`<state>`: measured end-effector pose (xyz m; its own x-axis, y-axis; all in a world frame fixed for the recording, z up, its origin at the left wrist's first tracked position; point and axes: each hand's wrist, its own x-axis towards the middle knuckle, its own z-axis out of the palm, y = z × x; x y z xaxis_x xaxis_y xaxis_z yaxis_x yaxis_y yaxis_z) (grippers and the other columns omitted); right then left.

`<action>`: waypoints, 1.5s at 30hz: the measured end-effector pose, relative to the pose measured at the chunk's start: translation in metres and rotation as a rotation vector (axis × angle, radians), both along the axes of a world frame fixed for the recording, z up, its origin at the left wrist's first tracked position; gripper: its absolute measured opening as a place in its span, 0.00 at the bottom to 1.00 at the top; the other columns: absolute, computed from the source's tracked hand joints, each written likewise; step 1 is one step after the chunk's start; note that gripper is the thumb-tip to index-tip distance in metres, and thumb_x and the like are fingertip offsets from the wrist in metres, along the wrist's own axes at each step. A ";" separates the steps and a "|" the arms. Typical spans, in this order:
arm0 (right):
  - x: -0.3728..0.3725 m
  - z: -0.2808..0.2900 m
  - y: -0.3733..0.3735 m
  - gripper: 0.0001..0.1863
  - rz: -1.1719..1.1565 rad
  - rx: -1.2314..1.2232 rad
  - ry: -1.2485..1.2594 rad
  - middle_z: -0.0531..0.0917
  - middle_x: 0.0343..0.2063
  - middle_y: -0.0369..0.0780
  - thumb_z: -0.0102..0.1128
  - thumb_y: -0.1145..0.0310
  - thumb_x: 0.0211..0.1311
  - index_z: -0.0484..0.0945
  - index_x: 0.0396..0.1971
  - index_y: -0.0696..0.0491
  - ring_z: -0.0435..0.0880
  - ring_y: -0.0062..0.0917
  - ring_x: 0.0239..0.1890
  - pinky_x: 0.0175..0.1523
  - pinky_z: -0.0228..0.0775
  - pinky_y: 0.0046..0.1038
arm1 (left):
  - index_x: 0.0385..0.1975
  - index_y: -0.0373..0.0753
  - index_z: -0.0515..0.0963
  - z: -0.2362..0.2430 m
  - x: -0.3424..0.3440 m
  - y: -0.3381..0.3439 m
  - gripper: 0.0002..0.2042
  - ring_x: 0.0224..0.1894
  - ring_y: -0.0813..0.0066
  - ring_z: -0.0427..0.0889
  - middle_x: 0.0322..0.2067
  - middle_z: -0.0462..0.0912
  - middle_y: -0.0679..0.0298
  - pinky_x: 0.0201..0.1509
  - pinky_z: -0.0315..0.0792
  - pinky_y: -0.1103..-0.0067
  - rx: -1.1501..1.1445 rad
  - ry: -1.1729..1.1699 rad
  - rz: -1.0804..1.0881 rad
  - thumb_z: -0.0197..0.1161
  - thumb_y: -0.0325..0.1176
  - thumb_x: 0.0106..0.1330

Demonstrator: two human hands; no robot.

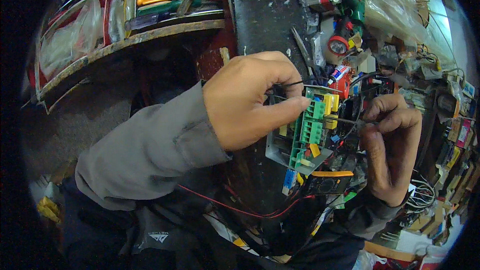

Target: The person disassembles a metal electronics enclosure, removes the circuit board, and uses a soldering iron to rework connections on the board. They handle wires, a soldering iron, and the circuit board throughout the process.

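A circuit board with a long green terminal block (312,132) and yellow blocky parts (331,104) sits in a grey metal frame (276,156) in the middle of the view. At its upper end is my left hand (255,101), closed in a pinch on a thin black wire (294,84), with the thumb tip against the terminal block. My right hand (392,137) grips a thin screwdriver (342,119) between thumb and fingers. Its narrow shaft points left and meets the right side of the terminal block. The far end of the wire is hidden behind my left fingers.
Below the board lies a dark multimeter (325,184) with an orange edge. A red wire (250,214) runs across near my lap. A red flashlight (339,45) and tweezers (302,47) lie beyond. An open drawer (127,34) of screwdrivers is at far left; heaped parts fill the right.
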<state>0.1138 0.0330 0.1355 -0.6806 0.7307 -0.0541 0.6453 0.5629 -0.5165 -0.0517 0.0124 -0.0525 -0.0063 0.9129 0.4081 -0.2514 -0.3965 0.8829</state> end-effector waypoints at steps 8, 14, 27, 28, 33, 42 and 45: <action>0.000 -0.004 -0.002 0.17 0.100 0.368 -0.200 0.75 0.30 0.41 0.58 0.89 0.53 0.68 0.40 0.55 0.74 0.28 0.32 0.42 0.67 0.27 | 0.27 0.35 0.77 -0.001 0.005 -0.003 0.07 0.27 0.85 0.68 0.36 0.78 0.63 0.29 0.62 0.85 -0.023 -0.020 0.010 0.67 0.32 0.61; -0.001 -0.004 -0.001 0.16 0.113 0.403 -0.182 0.75 0.30 0.42 0.62 0.87 0.52 0.72 0.39 0.54 0.75 0.29 0.31 0.37 0.68 0.27 | 0.27 0.36 0.77 0.002 0.009 -0.004 0.08 0.26 0.89 0.65 0.42 0.78 0.61 0.28 0.61 0.87 0.016 -0.012 0.123 0.66 0.32 0.62; -0.004 0.004 0.000 0.20 0.168 0.288 -0.195 0.76 0.32 0.45 0.62 0.85 0.53 0.69 0.45 0.55 0.77 0.34 0.34 0.42 0.69 0.29 | 0.27 0.35 0.76 0.004 0.009 -0.006 0.07 0.26 0.90 0.67 0.43 0.80 0.60 0.29 0.62 0.87 -0.050 -0.094 0.024 0.64 0.30 0.64; -0.004 0.005 0.000 0.20 0.176 0.300 -0.273 0.76 0.32 0.45 0.61 0.86 0.53 0.69 0.45 0.55 0.77 0.34 0.34 0.42 0.69 0.30 | 0.27 0.35 0.76 0.005 0.008 -0.007 0.07 0.26 0.90 0.67 0.43 0.80 0.60 0.29 0.62 0.87 -0.072 -0.094 0.012 0.64 0.30 0.64; -0.003 0.002 0.002 0.19 0.154 0.255 -0.098 0.77 0.34 0.46 0.62 0.84 0.54 0.68 0.45 0.55 0.78 0.34 0.35 0.41 0.69 0.30 | 0.31 0.34 0.77 0.003 0.008 -0.011 0.07 0.27 0.91 0.67 0.41 0.80 0.63 0.29 0.62 0.88 -0.157 -0.110 -0.021 0.64 0.31 0.64; 0.001 0.006 -0.002 0.21 0.159 0.298 -0.307 0.73 0.40 0.44 0.60 0.86 0.57 0.63 0.47 0.56 0.74 0.26 0.38 0.45 0.68 0.24 | 0.48 0.34 0.78 0.006 0.011 -0.013 0.14 0.28 0.91 0.67 0.29 0.76 0.73 0.31 0.62 0.89 -0.189 -0.115 -0.012 0.64 0.30 0.64; 0.004 0.005 0.000 0.21 0.235 0.302 -0.239 0.72 0.41 0.43 0.60 0.86 0.56 0.64 0.47 0.56 0.72 0.22 0.36 0.44 0.68 0.22 | 0.43 0.34 0.79 0.013 0.010 -0.015 0.09 0.30 0.91 0.68 0.33 0.79 0.70 0.33 0.62 0.89 -0.207 -0.083 -0.009 0.63 0.29 0.64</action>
<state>0.1178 0.0334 0.1406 -0.8241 0.5651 -0.0376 0.5633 0.8109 -0.1587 -0.0420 -0.0024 -0.0391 -0.0237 0.9774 0.2101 -0.3291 -0.2061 0.9215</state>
